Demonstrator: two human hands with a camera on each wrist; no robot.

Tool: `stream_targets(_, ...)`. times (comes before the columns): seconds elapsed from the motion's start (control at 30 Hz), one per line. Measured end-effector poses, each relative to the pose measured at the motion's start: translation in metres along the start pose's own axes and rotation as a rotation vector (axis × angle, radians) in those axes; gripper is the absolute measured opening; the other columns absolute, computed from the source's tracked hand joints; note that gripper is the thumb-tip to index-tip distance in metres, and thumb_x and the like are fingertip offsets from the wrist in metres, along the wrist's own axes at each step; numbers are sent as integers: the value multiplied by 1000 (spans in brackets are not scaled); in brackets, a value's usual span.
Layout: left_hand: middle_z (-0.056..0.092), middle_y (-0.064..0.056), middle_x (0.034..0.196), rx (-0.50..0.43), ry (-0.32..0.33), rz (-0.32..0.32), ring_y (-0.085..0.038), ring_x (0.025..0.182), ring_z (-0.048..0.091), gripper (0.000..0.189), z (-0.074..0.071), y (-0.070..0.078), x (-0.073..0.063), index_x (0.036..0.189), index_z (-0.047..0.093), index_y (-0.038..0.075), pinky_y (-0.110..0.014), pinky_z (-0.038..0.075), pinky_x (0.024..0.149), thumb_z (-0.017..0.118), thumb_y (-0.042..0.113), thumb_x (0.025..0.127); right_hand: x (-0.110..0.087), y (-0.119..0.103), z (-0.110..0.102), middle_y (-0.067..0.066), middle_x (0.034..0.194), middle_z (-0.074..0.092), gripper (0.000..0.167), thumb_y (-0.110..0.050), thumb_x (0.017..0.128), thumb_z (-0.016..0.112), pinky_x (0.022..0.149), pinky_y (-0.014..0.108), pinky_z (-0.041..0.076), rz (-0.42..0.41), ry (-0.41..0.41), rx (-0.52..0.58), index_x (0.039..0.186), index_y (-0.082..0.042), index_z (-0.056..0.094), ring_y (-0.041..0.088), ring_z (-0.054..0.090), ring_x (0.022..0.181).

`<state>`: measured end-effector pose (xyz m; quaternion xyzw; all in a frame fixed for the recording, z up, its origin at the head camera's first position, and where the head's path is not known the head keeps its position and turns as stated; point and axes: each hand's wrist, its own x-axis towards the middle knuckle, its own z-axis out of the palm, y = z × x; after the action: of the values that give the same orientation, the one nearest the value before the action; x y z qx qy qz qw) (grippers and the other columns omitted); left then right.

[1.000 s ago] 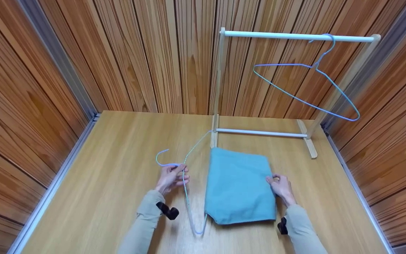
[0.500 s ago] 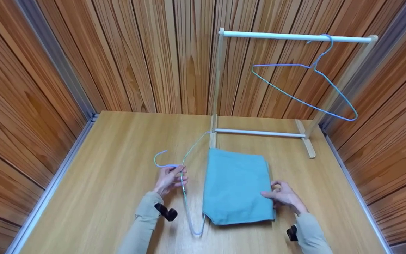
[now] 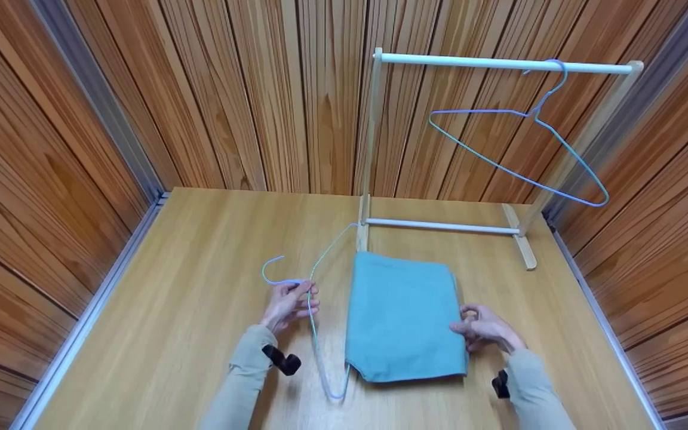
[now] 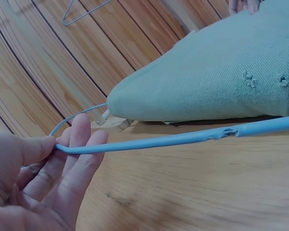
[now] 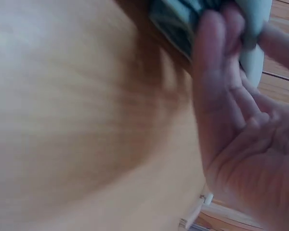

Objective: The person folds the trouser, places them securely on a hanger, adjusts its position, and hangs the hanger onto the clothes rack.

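Note:
A folded teal cloth point(image 3: 407, 316) hangs over a blue wire hanger point(image 3: 314, 334), whose shoulder wires come out at the cloth's left side. My left hand point(image 3: 287, 304) pinches this hanger at the neck, just below its hook; the left wrist view shows the thumb and fingers point(image 4: 82, 159) on the wire. At the cloth's right edge, my right hand point(image 3: 484, 327) has its thumb on top and its fingers at the underside, gripping the fabric. The right wrist view shows the cloth layers point(image 5: 253, 53) between them. Most of the hanger's lower bar is hidden by the cloth.
Behind the cloth stands a rack with wooden posts and a white top rail point(image 3: 469, 61). Another blue wire hanger point(image 3: 517, 173) hangs toward the rail's right end. A low white bar point(image 3: 439, 225) joins the rack's feet. Wood-panelled walls point(image 3: 248, 95) surround the wooden table point(image 3: 200, 269).
My right hand has shifted down along the cloth's right edge, its thumb now on the upper face. The left hand and its hanger stay almost still.

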<state>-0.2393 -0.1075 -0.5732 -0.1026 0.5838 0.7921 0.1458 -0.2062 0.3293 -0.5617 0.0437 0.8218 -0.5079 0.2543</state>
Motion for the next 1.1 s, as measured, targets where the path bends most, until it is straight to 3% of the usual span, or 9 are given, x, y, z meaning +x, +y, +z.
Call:
stream_targets(0.17,72,-5,92,10,5,-3,-13,69,72,38,0,0,-1,126,56,-13,-31,63,69,61,15,101,21,-16,1,-1,77,58,45,-35,101,59,65,29,52,57,159,33,123,3,53,12,58,65)
stream_targets(0.3,72,-6,94,11,3,-5,-13,69,72,40,1,0,-2,127,55,-13,-30,63,69,61,16,100,32,-26,7,3,91,53,45,-40,102,54,69,28,47,113,240,58,120,1,50,16,53,79)
stream_targets(0.4,73,-5,94,6,5,-4,-13,70,72,40,2,1,-2,128,55,-13,-31,63,70,61,16,100,37,-30,10,9,101,49,39,-37,104,51,70,29,47,121,234,22,118,-1,45,19,52,86)
stream_targets(0.57,71,-3,90,2,4,0,-13,69,72,39,1,0,-1,126,56,-12,-31,63,70,61,16,101,39,-26,6,9,102,48,34,-31,108,43,68,29,44,72,197,11,120,0,45,17,49,79)
stream_targets(0.7,69,-1,90,-5,-15,-5,-14,70,72,40,2,-2,1,128,54,-13,-31,63,71,60,16,101,38,-21,0,2,88,47,34,-30,108,40,65,27,40,43,205,90,122,0,46,13,44,71)
stream_targets(0.87,70,-1,90,-18,-34,-8,-15,71,72,36,2,-6,3,125,56,-13,-32,63,72,58,14,102,35,-17,0,-4,70,43,25,-27,108,41,60,25,37,53,249,142,97,-7,51,11,40,61)
stream_targets(1.1,71,-4,93,-9,-8,-6,-15,71,72,36,2,-6,2,126,55,-14,-31,63,71,57,14,102,28,-18,10,1,83,49,30,-29,105,50,66,26,42,43,282,-22,105,1,50,14,48,73)
